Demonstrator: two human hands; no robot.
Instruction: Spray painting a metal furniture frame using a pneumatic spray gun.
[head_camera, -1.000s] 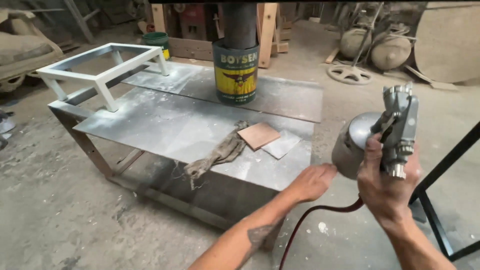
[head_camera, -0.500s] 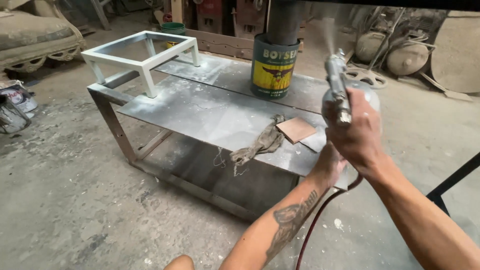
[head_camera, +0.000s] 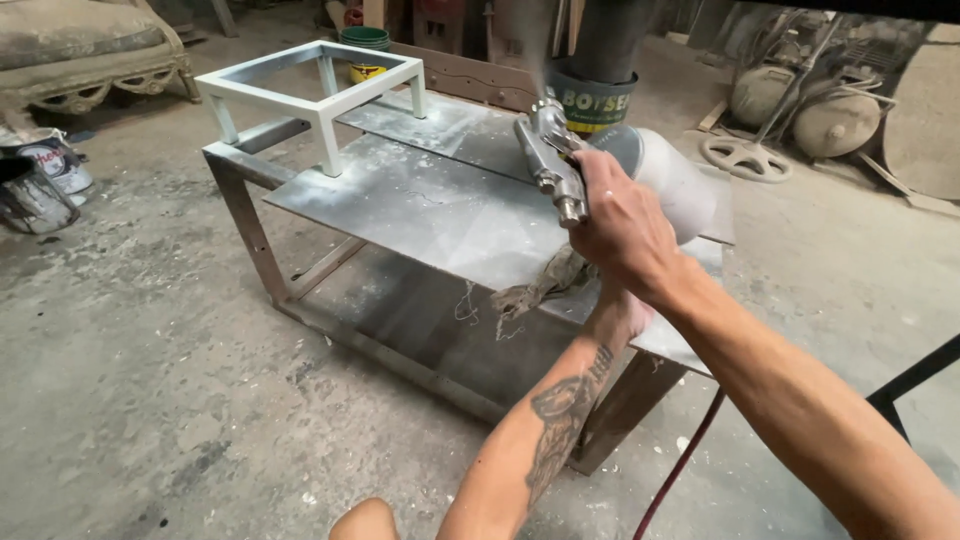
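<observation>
The metal spray gun (head_camera: 552, 160) with its rounded cup (head_camera: 672, 180) hangs over the right of the surface (head_camera: 420, 205); it looks hefty, rigid, best gripped at the handle, where the right hand (head_camera: 620, 225) clamps. The left hand (head_camera: 625, 310), mostly hidden, touches a rag (head_camera: 540, 285); its grip is unclear.

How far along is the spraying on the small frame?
Done: the frame looks white on every face in view. In hand: the right hand grips the spray gun, with mist at its nozzle. Remaining: undersides and far faces are hidden, so unclear.
</observation>
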